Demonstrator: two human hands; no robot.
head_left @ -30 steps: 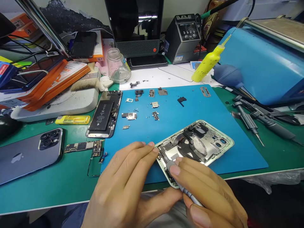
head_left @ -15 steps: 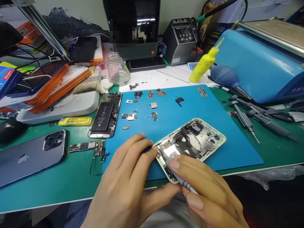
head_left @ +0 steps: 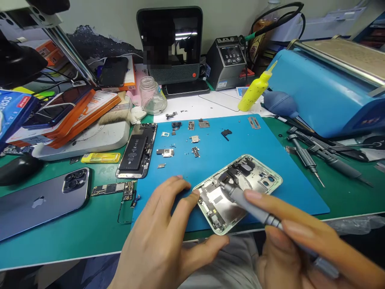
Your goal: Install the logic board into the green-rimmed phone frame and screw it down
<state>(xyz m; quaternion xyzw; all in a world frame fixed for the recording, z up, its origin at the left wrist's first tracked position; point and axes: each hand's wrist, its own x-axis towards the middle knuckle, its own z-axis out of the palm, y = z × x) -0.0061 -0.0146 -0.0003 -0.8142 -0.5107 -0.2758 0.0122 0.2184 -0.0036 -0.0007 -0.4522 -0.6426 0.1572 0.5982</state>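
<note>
My left hand [head_left: 159, 233] steadies a phone housing [head_left: 224, 206], its thumb at the lower edge and a fingertip at the left corner. The housing has a pale green frame and lies open side up, tilted, with internal parts and camera holes showing. A grey screwdriver [head_left: 252, 208] is gripped in my right hand [head_left: 300, 249], the forefinger stretched along its shaft. Its front end is over the middle of the housing; whether the tip touches is unclear. Beyond the housing, small metal brackets [head_left: 195, 151] and a camera module [head_left: 176, 124] are laid out on the blue mat [head_left: 255, 144].
Left of the mat are an opened phone with battery [head_left: 135, 152], a logic board [head_left: 112, 188], a dark phone [head_left: 45, 200] and a yellow lighter [head_left: 100, 157]. Behind stand a glass jar [head_left: 152, 98] and yellow bottle [head_left: 255, 91]. More screwdrivers [head_left: 303, 154] lie right, near a blue machine [head_left: 327, 88].
My right hand has drawn back rightward, and the screwdriver's front end has shifted from the housing's left edge toward its middle. My left hand stays at the housing. The view has tilted slightly up.
</note>
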